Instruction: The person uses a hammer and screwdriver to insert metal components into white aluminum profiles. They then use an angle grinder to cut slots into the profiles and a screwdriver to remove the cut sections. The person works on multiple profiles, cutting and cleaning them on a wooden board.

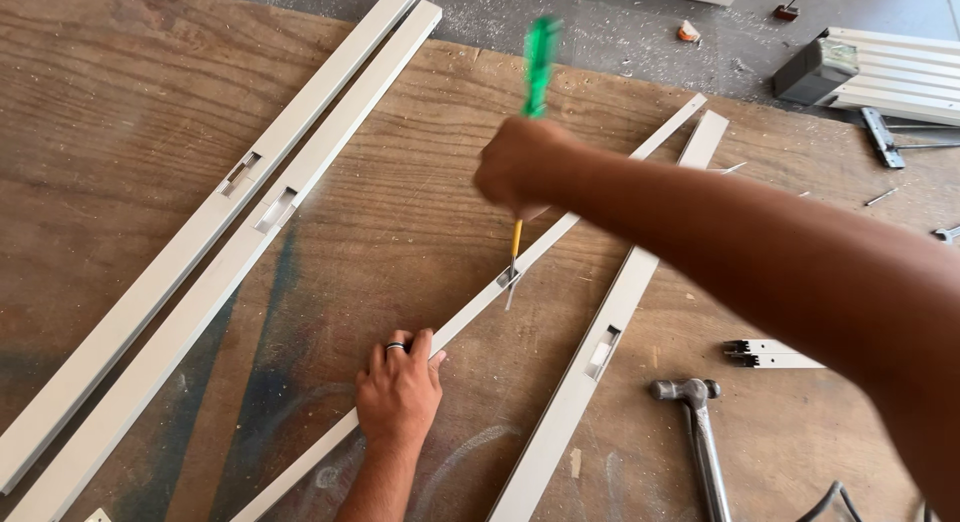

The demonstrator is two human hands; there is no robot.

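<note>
Four pale aluminium strips lie across the plywood tabletop. One slim strip runs diagonally under both hands. The left hand lies flat on it, fingers spread and pressing it down, gripping nothing. The right hand has its fingers closed around a green-handled screwdriver, whose tip meets a slot in that strip just below the fist. A hammer rests well to the right of the left fingers.
</note>
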